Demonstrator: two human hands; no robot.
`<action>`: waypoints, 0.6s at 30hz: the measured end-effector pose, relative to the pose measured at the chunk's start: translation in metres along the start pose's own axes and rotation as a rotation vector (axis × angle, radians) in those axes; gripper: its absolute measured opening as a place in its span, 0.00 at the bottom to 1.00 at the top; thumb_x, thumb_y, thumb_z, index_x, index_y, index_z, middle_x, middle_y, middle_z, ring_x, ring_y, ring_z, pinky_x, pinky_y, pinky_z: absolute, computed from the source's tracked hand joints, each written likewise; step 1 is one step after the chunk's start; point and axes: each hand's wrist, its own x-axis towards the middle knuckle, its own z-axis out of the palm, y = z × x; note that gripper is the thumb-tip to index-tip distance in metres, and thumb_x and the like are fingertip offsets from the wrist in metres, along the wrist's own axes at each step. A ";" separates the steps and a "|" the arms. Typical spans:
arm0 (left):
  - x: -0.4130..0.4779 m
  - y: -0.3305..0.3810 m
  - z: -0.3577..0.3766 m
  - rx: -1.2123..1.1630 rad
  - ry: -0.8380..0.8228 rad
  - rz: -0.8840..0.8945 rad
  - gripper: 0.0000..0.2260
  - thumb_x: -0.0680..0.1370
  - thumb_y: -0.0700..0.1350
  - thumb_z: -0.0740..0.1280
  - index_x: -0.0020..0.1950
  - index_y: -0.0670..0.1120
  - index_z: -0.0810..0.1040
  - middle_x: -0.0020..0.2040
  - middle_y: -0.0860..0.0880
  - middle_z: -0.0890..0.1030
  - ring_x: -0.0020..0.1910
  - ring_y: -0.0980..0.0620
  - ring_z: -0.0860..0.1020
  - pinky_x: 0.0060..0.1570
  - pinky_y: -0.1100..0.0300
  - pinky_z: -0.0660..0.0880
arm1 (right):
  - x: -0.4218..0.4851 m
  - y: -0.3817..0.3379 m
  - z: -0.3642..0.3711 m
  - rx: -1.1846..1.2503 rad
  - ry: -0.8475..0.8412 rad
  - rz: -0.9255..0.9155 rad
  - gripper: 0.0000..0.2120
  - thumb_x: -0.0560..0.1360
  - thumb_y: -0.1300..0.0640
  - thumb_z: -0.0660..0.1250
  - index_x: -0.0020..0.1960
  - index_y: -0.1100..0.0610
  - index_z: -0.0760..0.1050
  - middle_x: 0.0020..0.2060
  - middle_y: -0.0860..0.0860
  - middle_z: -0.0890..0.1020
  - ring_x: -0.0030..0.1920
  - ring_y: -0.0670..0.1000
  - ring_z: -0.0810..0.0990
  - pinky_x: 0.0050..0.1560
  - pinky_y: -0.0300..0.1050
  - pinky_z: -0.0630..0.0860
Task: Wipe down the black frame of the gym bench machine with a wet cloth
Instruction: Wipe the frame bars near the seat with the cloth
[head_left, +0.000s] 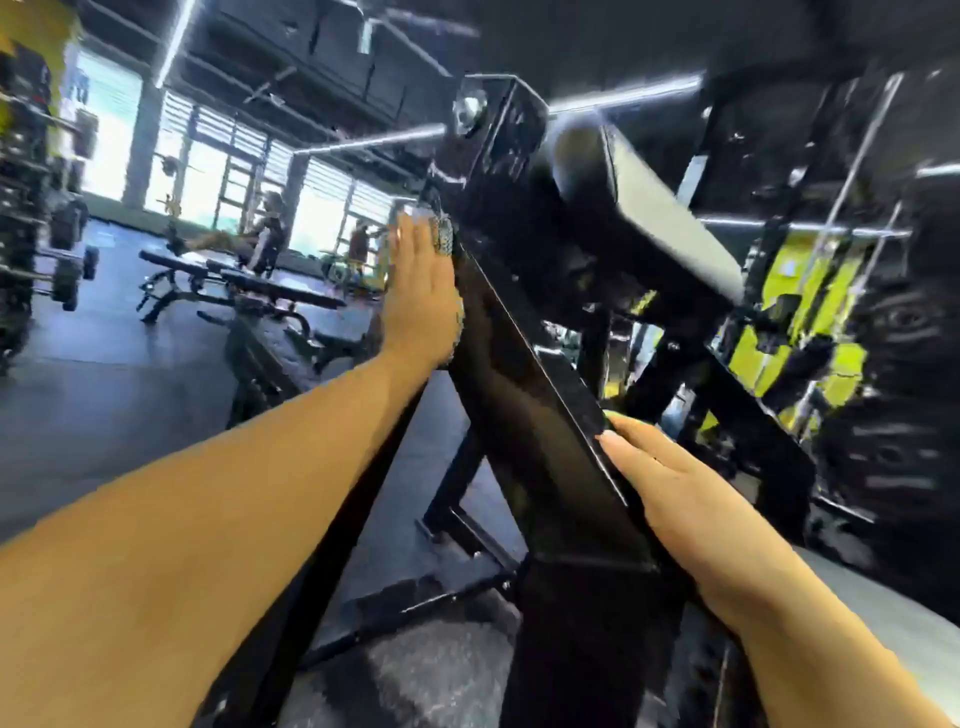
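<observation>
Both forearms reach in from the bottom edge, cut off by it. Between them a black frame (524, 415) of square tube rises at a slant toward the top middle, its base lost in dark blur at the lower edge. On the left, the left hand (423, 291) lies flat against the far side of the tube, fingers straight and together, pressing a grey patterned cloth (441, 239) to the metal; only a sliver of cloth shows past the fingers, the rest hidden behind the palm. Lower down, the right hand (670, 488) rests along the tube's right edge; its grip looks loose, fingers laid nearly straight, fingertips touching the metal, with the thumb out of sight. Above, a padded bench (654, 208) tilts across the frame's top, its right end merging into smeared yellow and black machinery (810, 322). Farther left stand other benches (234, 280) on dark floor (130, 374), beside bright windows (218, 171) and blurred people.
</observation>
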 end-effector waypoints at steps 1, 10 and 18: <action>-0.007 -0.001 0.003 -0.033 -0.018 0.026 0.22 0.83 0.42 0.49 0.76 0.38 0.50 0.78 0.41 0.47 0.77 0.44 0.44 0.73 0.58 0.41 | 0.001 -0.003 0.003 0.025 0.041 0.063 0.15 0.77 0.41 0.58 0.59 0.44 0.75 0.56 0.38 0.80 0.60 0.42 0.76 0.66 0.45 0.70; -0.051 -0.006 -0.002 0.024 -0.284 0.699 0.24 0.82 0.49 0.48 0.75 0.39 0.54 0.75 0.37 0.57 0.74 0.41 0.50 0.72 0.46 0.49 | -0.008 -0.031 0.037 -0.184 0.398 0.362 0.12 0.81 0.43 0.52 0.55 0.44 0.73 0.55 0.41 0.76 0.61 0.46 0.72 0.65 0.48 0.66; -0.067 0.006 0.004 0.007 -0.230 0.702 0.25 0.78 0.46 0.53 0.73 0.37 0.57 0.74 0.39 0.60 0.73 0.40 0.54 0.72 0.44 0.52 | -0.007 -0.047 0.047 -0.149 0.577 0.433 0.12 0.82 0.47 0.54 0.51 0.46 0.76 0.52 0.42 0.78 0.57 0.46 0.73 0.57 0.44 0.65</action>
